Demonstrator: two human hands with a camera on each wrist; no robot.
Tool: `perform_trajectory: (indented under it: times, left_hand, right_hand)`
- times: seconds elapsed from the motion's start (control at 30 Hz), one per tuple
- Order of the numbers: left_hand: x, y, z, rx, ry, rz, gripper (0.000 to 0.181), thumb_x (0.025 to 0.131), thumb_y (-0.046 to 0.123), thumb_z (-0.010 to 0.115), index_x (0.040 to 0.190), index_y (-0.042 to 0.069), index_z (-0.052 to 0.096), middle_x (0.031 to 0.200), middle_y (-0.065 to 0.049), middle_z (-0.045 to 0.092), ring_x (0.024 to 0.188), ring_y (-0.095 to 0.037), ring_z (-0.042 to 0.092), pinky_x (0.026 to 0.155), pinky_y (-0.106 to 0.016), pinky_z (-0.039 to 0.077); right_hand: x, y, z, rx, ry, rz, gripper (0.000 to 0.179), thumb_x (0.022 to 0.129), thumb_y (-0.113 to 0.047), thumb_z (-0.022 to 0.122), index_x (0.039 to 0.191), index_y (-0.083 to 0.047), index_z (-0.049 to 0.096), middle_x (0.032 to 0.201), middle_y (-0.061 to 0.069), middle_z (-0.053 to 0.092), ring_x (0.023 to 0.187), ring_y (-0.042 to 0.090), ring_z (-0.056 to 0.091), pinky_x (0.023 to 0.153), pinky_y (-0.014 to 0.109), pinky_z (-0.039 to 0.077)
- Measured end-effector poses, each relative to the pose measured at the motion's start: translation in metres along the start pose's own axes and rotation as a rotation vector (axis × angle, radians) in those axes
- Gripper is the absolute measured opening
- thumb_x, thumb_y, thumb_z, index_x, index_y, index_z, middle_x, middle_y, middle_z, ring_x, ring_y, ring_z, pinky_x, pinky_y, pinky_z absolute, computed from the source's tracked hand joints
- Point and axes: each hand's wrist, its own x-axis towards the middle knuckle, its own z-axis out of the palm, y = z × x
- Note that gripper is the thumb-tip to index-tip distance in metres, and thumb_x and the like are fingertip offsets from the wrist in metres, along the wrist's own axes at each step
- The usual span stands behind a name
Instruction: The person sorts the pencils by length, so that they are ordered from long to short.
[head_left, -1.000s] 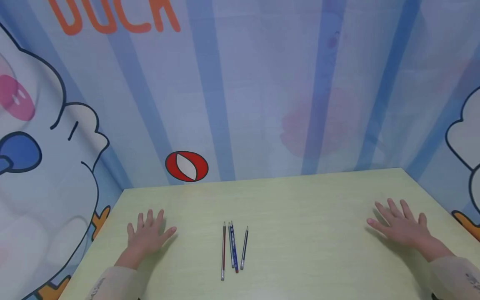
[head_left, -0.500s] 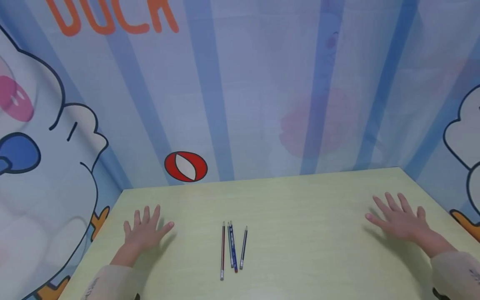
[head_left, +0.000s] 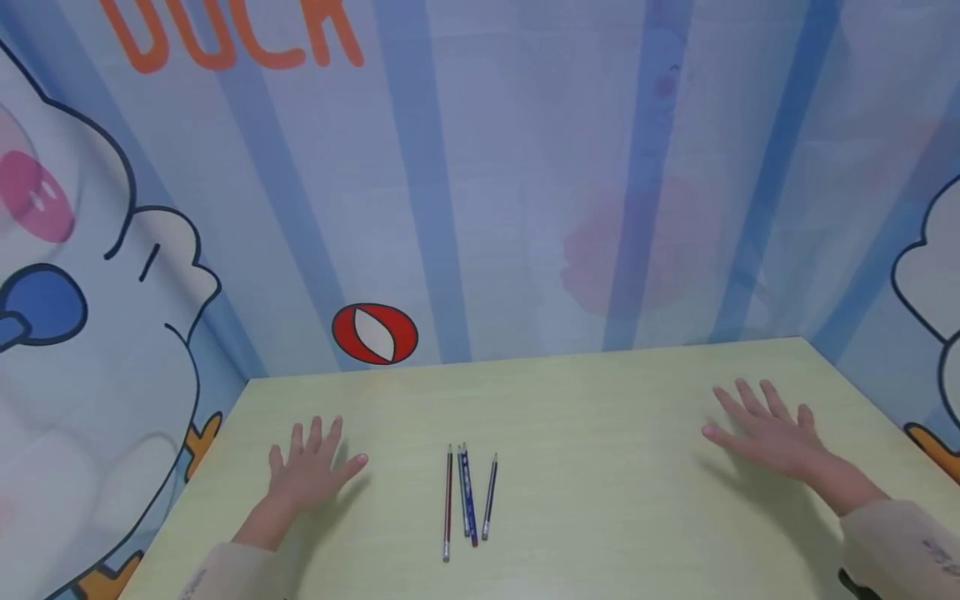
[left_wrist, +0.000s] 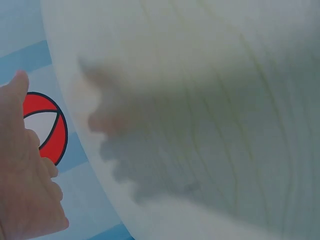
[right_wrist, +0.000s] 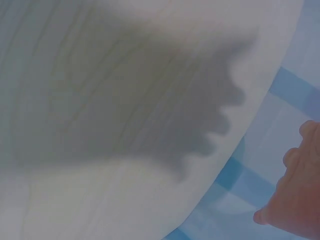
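Note:
Several pencils lie on the table between the hands in the head view. A dark red pencil (head_left: pixel 448 504) is leftmost. Beside it a blue patterned pencil (head_left: pixel 469 500) lies right along a thinner grey-blue pencil (head_left: pixel 462 492), and a shorter dark pencil (head_left: pixel 490 498) slants at the right. My left hand (head_left: pixel 309 473) is spread over the table left of the pencils, holding nothing. Far to their right, my right hand (head_left: pixel 772 437) is also spread with nothing in it. Each hand casts a shadow on the tabletop, clearly seen in both wrist views.
The pale yellow table (head_left: pixel 600 467) ends at the back against a blue striped cloth (head_left: pixel 517 183) printed with cartoon figures. A red and white printed ball (head_left: pixel 345 337) shows just above the back edge. Similar cloth hangs at both sides.
Both hands have moved inward, the left one to the right and the right one to the left and a little forward. The pencils lie as before.

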Motion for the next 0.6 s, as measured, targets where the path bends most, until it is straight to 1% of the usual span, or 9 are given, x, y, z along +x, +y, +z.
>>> perform_trajectory:
  times: [0.27,0.43,0.6]
  left_hand:
    - [-0.003,0.010,0.008,0.007,0.041,0.046,0.084,0.081,0.063,0.038,0.141,0.007,0.017,0.144,-0.027,0.009,0.129,-0.049,-0.001,0.094,-0.069,-0.003]
    - [-0.003,0.017,0.015,0.010,0.056,0.073,0.081,0.082,0.059,0.042,0.140,0.008,0.020,0.144,-0.025,0.012,0.130,-0.047,0.001,0.095,-0.068,-0.002]
    - [-0.005,0.028,0.019,0.017,0.063,0.092,0.078,0.082,0.055,0.047,0.140,0.008,0.022,0.144,-0.024,0.017,0.131,-0.046,0.005,0.096,-0.067,0.001]
  right_hand:
    - [0.006,-0.028,0.006,0.020,0.003,-0.038,0.078,0.084,-0.059,0.040,0.143,-0.020,0.006,0.147,0.018,-0.001,0.132,0.040,-0.015,0.087,0.072,-0.006]
    - [0.009,-0.042,0.013,0.006,0.025,-0.081,0.077,0.083,-0.059,0.042,0.143,-0.022,0.010,0.148,0.017,0.002,0.133,0.039,-0.012,0.090,0.071,-0.003]
    - [0.012,-0.055,0.021,0.013,0.059,-0.138,0.075,0.082,-0.056,0.046,0.142,-0.023,0.015,0.147,0.017,0.007,0.133,0.040,-0.006,0.091,0.071,0.002]
